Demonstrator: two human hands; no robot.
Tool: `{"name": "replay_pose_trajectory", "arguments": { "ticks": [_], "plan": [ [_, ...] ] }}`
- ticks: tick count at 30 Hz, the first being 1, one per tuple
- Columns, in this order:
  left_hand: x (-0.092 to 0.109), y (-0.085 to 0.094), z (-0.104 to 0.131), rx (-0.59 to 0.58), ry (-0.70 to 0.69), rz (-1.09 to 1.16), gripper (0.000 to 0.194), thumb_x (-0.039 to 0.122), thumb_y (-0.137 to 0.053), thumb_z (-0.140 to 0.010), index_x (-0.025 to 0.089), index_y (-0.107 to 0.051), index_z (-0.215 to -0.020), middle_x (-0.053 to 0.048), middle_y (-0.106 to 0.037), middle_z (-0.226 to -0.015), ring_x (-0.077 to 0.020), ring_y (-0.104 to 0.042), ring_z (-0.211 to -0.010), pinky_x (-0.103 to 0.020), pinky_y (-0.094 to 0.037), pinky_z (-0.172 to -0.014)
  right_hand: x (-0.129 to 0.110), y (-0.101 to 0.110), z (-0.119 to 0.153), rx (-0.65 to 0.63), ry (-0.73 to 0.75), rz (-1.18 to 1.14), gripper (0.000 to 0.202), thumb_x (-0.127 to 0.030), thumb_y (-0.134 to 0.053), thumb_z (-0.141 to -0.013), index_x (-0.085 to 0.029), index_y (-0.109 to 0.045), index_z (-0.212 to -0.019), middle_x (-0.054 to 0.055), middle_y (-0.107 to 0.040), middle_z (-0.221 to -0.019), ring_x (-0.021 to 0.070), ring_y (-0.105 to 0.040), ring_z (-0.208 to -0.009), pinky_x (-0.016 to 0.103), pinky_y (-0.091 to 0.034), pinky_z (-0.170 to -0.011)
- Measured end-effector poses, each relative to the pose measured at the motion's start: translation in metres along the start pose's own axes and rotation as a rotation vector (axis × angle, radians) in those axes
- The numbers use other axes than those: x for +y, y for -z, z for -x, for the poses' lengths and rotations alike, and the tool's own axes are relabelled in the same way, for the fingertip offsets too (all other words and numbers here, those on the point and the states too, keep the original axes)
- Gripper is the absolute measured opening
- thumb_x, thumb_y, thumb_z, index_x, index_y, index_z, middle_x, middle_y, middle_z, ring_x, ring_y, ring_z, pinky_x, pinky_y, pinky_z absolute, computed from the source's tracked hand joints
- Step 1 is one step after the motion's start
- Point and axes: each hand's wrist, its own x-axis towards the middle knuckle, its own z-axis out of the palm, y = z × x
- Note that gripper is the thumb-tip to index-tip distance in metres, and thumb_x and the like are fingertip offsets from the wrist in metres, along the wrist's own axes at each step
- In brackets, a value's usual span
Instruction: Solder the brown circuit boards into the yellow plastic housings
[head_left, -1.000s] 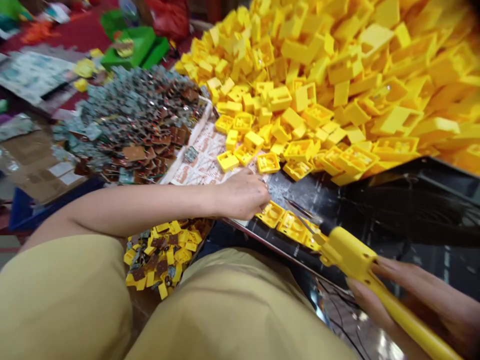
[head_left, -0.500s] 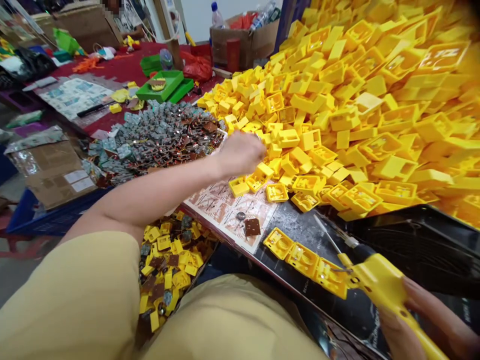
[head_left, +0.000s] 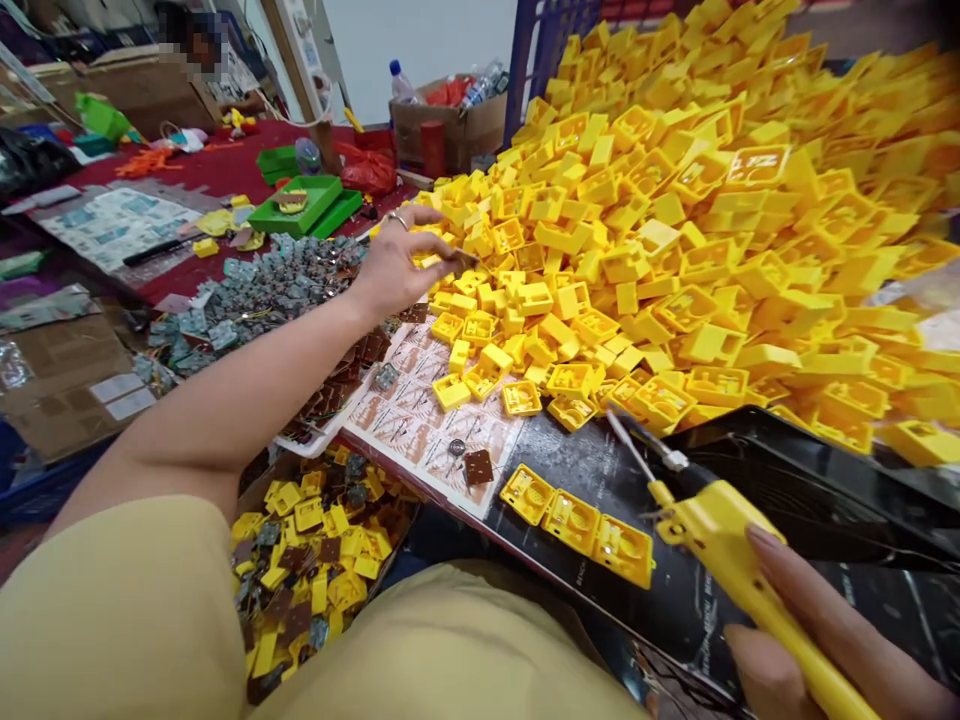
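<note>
Over the edge of the heap of yellow plastic cases [head_left: 645,250], my left hand [head_left: 397,262] reaches out with a small brown circuit board [head_left: 463,262] at its fingertips. My right hand [head_left: 840,620] grips a yellow soldering gun [head_left: 724,530], its thin metal tip pointing up and left. Below that tip, three open yellow cases [head_left: 570,522] lie in a row on the black bench top. To their left are a brown board [head_left: 478,467] and a small round dark part [head_left: 457,447] on a printed sheet [head_left: 420,415].
A pile of grey parts and brown boards [head_left: 277,290] sits left of the heap. Below the bench edge, a box holds mixed yellow cases and boards [head_left: 315,550]. Green trays [head_left: 300,207] rest on the red table. A black tray [head_left: 810,480] lies behind the soldering gun. Another person is partly visible at upper left.
My left hand has moved left and up, its fingers now extended with a brown board at their tips. The view has shifted. The soldering gun's front no longer overlaps the nearest case.
</note>
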Motion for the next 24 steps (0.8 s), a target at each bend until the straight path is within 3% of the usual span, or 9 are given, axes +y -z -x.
{"name": "replay_pose_trajectory", "arguments": {
  "ticks": [1,4,6,8,12,14,17,21,24],
  "plan": [
    [0.018,0.004,0.009,-0.017,-0.077,0.044,0.036,0.056,-0.06,-0.09,0.023,-0.074,-0.091,-0.005,-0.062,-0.135,-0.0208,-0.055,-0.123,-0.046,-0.047,-0.108,-0.01,-0.003,-0.007,-0.039,-0.005,-0.099,0.042,-0.045,-0.06,-0.092,-0.042,-0.059,-0.134,0.005,-0.076,-0.095,0.0357,-0.074,-0.084,0.053,-0.063,-0.065],
    [0.076,0.004,0.046,-0.065,-0.336,0.168,0.021,0.046,-0.06,-0.093,0.031,-0.075,-0.093,-0.001,-0.067,-0.129,-0.0223,-0.054,-0.126,-0.052,-0.042,-0.113,-0.035,-0.022,-0.027,0.057,-0.014,-0.376,0.021,-0.03,-0.064,-0.093,-0.033,-0.07,-0.112,-0.003,-0.067,-0.06,0.0202,-0.065,-0.048,0.032,-0.059,-0.047],
    [0.108,-0.005,0.075,-0.203,-0.476,0.288,0.009,0.038,-0.065,-0.092,0.038,-0.074,-0.092,0.004,-0.074,-0.105,-0.0199,-0.063,-0.109,-0.05,-0.043,-0.111,-0.044,-0.038,-0.035,-0.011,0.003,-0.479,0.004,-0.028,-0.064,-0.093,-0.028,-0.068,-0.094,-0.003,-0.074,-0.076,0.0162,-0.068,-0.053,0.026,-0.061,-0.05],
    [0.129,-0.019,0.102,-0.267,-0.56,0.368,0.014,0.031,-0.066,-0.091,0.043,-0.072,-0.09,0.008,-0.073,-0.085,-0.017,-0.067,-0.092,-0.047,-0.044,-0.109,-0.049,-0.049,-0.036,-0.05,-0.008,-0.548,0.006,-0.032,-0.063,-0.094,-0.026,-0.061,-0.094,-0.002,-0.075,-0.085,0.0141,-0.068,-0.053,0.024,-0.06,-0.047],
    [0.146,-0.047,0.149,0.031,-0.69,0.307,0.027,0.022,-0.069,-0.089,0.046,-0.067,-0.102,0.01,-0.071,-0.086,-0.0131,-0.067,-0.088,-0.043,-0.044,-0.111,-0.053,-0.052,-0.026,0.019,-0.076,-0.581,0.016,-0.029,-0.065,-0.093,-0.025,-0.05,-0.095,-0.004,-0.072,-0.084,0.0117,-0.068,-0.056,0.018,-0.055,-0.043],
    [0.151,-0.053,0.164,0.158,-0.589,0.346,0.036,0.028,-0.068,-0.09,0.041,-0.06,-0.122,0.003,-0.071,-0.104,-0.0157,-0.066,-0.101,-0.044,-0.045,-0.111,-0.053,-0.048,-0.022,0.07,-0.099,-0.558,0.02,-0.025,-0.067,-0.091,-0.025,-0.048,-0.098,-0.004,-0.071,-0.084,0.0119,-0.07,-0.061,0.016,-0.055,-0.045],
    [0.159,-0.052,0.172,0.071,-0.329,0.525,0.044,0.04,-0.058,-0.097,0.025,-0.052,-0.138,-0.012,-0.065,-0.127,-0.0228,-0.06,-0.121,-0.046,-0.048,-0.108,-0.051,-0.042,-0.017,0.106,-0.071,-0.495,0.025,-0.025,-0.071,-0.088,-0.025,-0.049,-0.099,-0.003,-0.07,-0.084,0.0127,-0.072,-0.066,0.017,-0.056,-0.05],
    [0.182,-0.05,0.166,-0.131,-0.254,0.718,0.034,0.038,-0.049,-0.102,0.018,-0.065,-0.124,-0.016,-0.06,-0.14,-0.0262,-0.053,-0.135,-0.05,-0.043,-0.115,-0.051,-0.043,-0.012,0.129,0.021,-0.365,0.027,-0.021,-0.075,-0.084,-0.025,-0.052,-0.096,-0.005,-0.068,-0.077,0.0111,-0.068,-0.059,0.017,-0.054,-0.05],
    [0.199,-0.056,0.164,-0.256,0.024,1.101,0.026,0.041,-0.055,-0.099,0.021,-0.072,-0.1,-0.011,-0.07,-0.127,-0.0226,-0.062,-0.126,-0.043,-0.05,-0.112,-0.055,-0.048,-0.004,0.158,0.076,-0.301,0.027,-0.022,-0.076,-0.083,-0.027,-0.053,-0.095,-0.006,-0.066,-0.075,0.011,-0.064,-0.053,0.019,-0.051,-0.047]
  ]
}}
